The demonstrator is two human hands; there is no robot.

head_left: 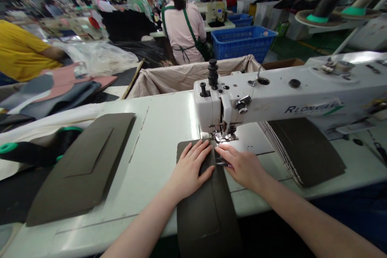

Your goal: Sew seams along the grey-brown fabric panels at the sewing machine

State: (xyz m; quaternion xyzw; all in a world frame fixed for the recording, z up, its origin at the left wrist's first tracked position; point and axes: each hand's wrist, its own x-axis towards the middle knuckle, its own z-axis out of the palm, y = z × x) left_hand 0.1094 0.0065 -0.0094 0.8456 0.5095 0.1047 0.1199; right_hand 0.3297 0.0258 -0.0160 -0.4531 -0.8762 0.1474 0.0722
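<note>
My left hand (193,167) lies flat with fingers spread on a dark olive panel (199,213), pressing it to the sewing table. This panel has a stitched rectangular patch, and its near end hangs over the table's front edge. Its far edge reaches the presser foot (225,138) of a white sewing machine (256,92). My right hand (243,165) is at the panel's right edge, fingertips touching it just in front of the foot. Beneath its curled fingers shows a small shiny metal tool, seemingly thread snips (223,162), mostly hidden by the hand.
Similar olive panels are stacked on the left (87,165), and another stack (305,149) lies right, under the machine arm. Black thread cones (33,153) rest at far left. Behind the table are a cloth-lined bin (169,78), a blue basket (242,44) and a seated person (186,28).
</note>
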